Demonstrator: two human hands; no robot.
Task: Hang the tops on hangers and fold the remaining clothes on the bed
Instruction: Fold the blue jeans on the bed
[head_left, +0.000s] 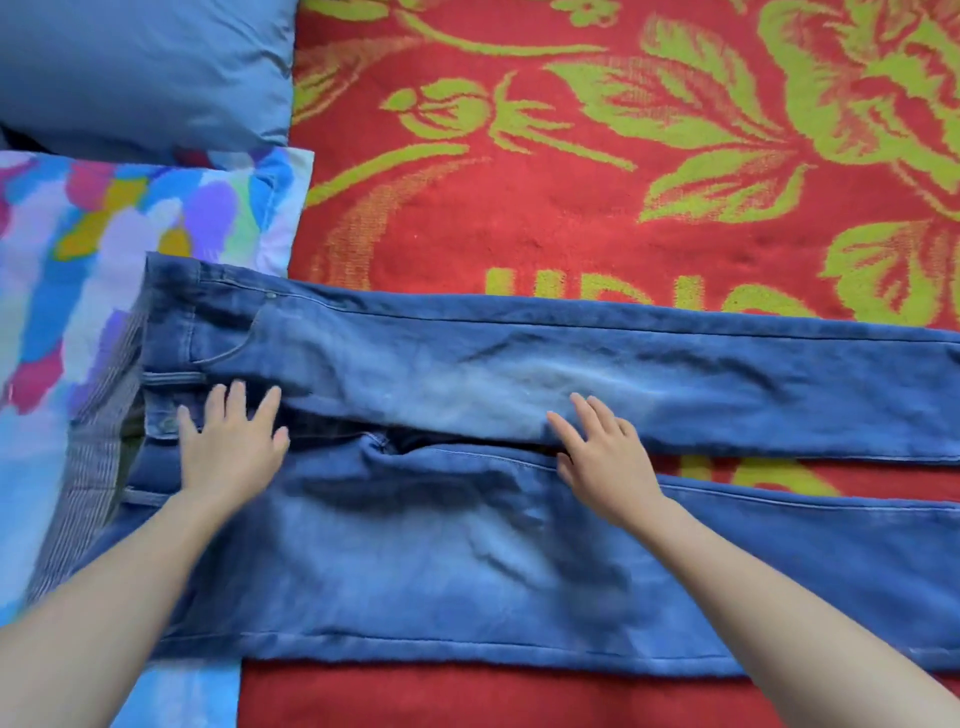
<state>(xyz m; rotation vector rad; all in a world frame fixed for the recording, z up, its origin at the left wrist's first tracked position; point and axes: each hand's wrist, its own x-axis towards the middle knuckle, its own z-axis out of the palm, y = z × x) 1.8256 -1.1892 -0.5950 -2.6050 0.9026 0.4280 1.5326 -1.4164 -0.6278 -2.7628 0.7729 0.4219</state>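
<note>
Red floral bedspread (519, 208), faded blue jeans (415, 561) flat, left hand (228, 447), right hand (605, 457), grips spread

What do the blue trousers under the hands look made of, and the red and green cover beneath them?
The faded blue trousers look like denim: matte, with pale worn patches, stitched seams, a rivet and belt loops. The red cover with green flowers looks like a thick, fuzzy blanket or towel; its nap blurs the pattern's edges. Fibre unclear.

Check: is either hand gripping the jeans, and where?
Neither grips: left hand and right hand lie flat on the jeans, near fly and inner thigh.
</note>
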